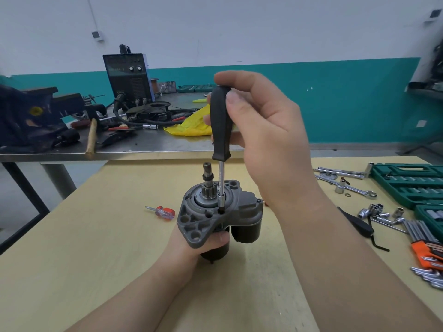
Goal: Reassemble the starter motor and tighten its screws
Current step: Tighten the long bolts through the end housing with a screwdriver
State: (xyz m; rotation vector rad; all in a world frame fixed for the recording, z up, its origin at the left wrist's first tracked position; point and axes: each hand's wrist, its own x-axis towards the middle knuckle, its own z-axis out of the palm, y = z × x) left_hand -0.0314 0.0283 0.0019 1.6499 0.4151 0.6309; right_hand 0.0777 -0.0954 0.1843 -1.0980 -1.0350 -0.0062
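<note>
The starter motor (206, 219) stands upright on the wooden table, grey housing on top and pinion shaft (207, 176) pointing up. My left hand (191, 245) grips its black body from below and behind, mostly hidden by the housing. My right hand (261, 125) holds the black handle of a screwdriver (221, 123) vertically above the motor. Its chrome shaft runs down to a bit seated in a screw hole (221, 211) on the housing face, beside the pinion.
A small red-handled screwdriver (163, 212) lies left of the motor. Right of it are loose sockets (376, 210), wrenches (347, 185), hex keys (422, 236) and a green socket case (412, 185). Behind, a metal bench carries a vise (31, 116), welder (128, 77) and yellow rag (191, 124).
</note>
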